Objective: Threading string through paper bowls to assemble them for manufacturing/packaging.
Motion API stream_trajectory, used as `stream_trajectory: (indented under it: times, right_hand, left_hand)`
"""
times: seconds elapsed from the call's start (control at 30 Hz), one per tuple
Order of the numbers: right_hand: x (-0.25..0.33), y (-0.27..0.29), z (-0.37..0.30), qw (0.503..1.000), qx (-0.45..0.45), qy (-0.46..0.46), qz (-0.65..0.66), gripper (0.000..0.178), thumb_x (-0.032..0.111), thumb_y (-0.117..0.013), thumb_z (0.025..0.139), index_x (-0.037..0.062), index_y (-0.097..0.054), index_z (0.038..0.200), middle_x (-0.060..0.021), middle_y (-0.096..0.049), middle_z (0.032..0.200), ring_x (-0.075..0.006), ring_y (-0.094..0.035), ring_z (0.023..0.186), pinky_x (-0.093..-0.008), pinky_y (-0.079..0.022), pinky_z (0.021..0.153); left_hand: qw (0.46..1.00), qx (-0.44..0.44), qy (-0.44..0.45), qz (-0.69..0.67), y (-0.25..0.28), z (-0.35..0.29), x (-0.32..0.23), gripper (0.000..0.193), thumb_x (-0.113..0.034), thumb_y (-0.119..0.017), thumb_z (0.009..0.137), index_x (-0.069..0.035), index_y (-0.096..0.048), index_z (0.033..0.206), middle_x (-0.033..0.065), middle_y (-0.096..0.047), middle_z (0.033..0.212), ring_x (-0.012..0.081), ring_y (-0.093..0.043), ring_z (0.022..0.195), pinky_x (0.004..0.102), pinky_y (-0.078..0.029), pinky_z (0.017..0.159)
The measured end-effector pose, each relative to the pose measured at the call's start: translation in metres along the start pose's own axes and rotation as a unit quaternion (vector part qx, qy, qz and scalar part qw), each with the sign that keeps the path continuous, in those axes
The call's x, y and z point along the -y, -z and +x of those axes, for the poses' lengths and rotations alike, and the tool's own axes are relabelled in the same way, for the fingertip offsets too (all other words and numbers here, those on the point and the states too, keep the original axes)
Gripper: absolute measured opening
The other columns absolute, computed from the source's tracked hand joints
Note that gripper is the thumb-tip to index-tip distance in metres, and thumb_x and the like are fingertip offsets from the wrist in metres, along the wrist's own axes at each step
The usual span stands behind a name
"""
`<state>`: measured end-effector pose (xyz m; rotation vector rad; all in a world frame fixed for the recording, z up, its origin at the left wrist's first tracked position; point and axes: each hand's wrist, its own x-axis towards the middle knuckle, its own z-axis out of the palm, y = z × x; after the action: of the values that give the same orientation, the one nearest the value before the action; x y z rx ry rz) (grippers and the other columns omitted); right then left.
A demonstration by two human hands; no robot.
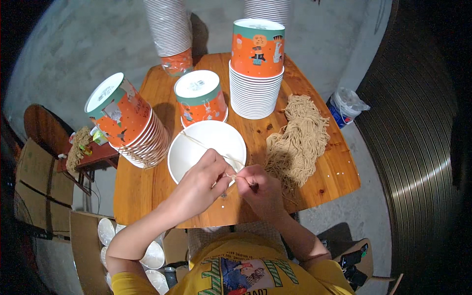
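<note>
A white paper bucket stands at the near middle of the wooden table, its round white inside facing up. A thin cream cord runs across its mouth from the far left rim toward my hands. At the bucket's near right rim, my left hand pinches the cord, fingers closed. My right hand is also closed, its fingertips meeting the left's on the cord's end. The exact grip is partly hidden by the fingers. To the right of my right hand lies a thick bundle of tan cords.
Upturned orange-and-green paper buckets stand around: a leaning stack at left, a short one behind the bowl-like bucket, a tall stack at the back. A wrapped stack stands far left. A cardboard box holding white buckets sits below left.
</note>
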<state>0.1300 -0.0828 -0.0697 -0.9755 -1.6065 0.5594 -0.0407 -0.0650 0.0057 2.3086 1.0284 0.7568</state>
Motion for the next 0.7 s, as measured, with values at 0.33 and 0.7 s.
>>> stream_trajectory:
  times: [0.33,0.7]
  right_hand:
    - [-0.002,-0.002,-0.001,0.999,-0.023,0.045,-0.006,0.013,0.005,-0.066,0.082,0.0046,-0.056,0.09,-0.0045,-0.063,0.076,-0.0085,-0.057,0.057,-0.0239,-0.047,0.052]
    - [0.004,0.002,-0.002,1.0,-0.017,0.014,0.01,0.01,0.008,-0.062,0.086,0.0045,-0.056,0.094,-0.0021,-0.058,0.066,-0.0062,-0.053,0.055,-0.0238,-0.045,0.051]
  left_hand:
    - [0.996,-0.05,0.066,-0.016,-0.001,-0.004,-0.009,0.018,-0.004,-0.059,0.083,-0.001,-0.055,0.1,0.0126,-0.05,0.089,0.0279,-0.058,0.074,0.0373,-0.048,0.065]
    - [0.987,0.009,0.131,-0.091,-0.005,-0.001,-0.006,0.01,-0.009,-0.059,0.087,0.001,-0.058,0.09,0.0127,-0.058,0.079,0.0228,-0.059,0.063,0.0337,-0.047,0.059]
